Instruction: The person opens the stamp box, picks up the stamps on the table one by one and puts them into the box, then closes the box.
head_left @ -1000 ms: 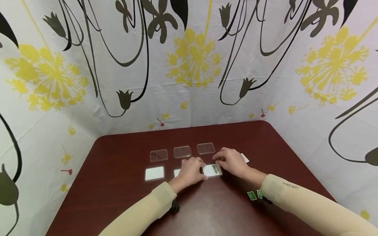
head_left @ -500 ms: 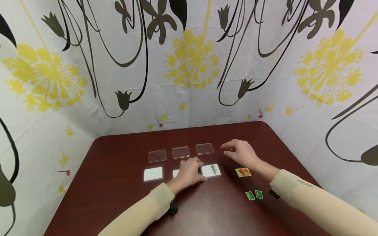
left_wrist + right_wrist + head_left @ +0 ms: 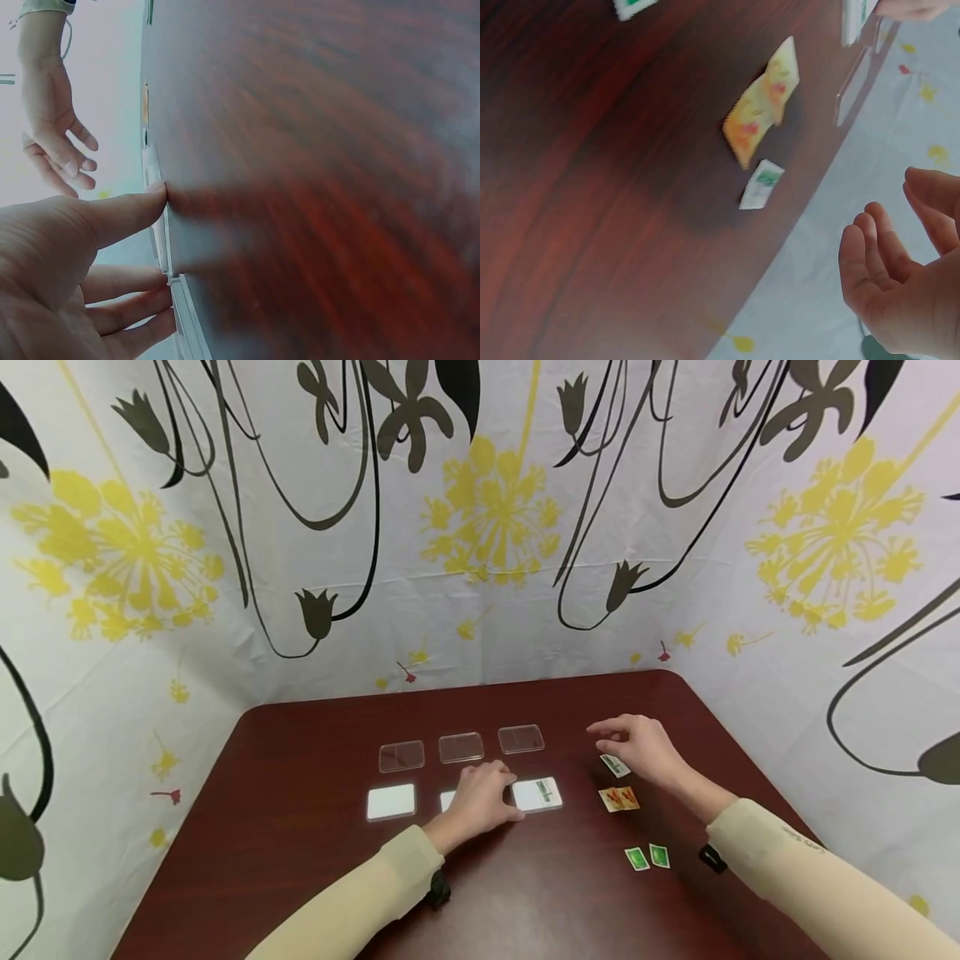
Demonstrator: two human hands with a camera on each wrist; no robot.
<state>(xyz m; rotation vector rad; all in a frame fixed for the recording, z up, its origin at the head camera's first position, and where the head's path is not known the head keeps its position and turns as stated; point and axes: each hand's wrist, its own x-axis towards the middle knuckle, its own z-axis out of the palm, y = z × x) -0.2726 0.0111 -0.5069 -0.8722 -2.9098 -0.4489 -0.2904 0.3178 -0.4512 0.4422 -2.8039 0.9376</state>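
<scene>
Lower centre of the head view, your left hand pinches the left end of a white case between thumb and fingers. Right of it, your right hand holds nothing, fingers loosely bent, near a white-and-green stamp. The middle case, mostly hidden, is hard to judge.

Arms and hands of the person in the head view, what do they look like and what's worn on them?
Both left sleeve and right sleeve are long, pale beige. Small dark lettering marks the right one, too small to read. A small black object shows beneath each cuff. The left hand and right hand wear no gloves.
</scene>
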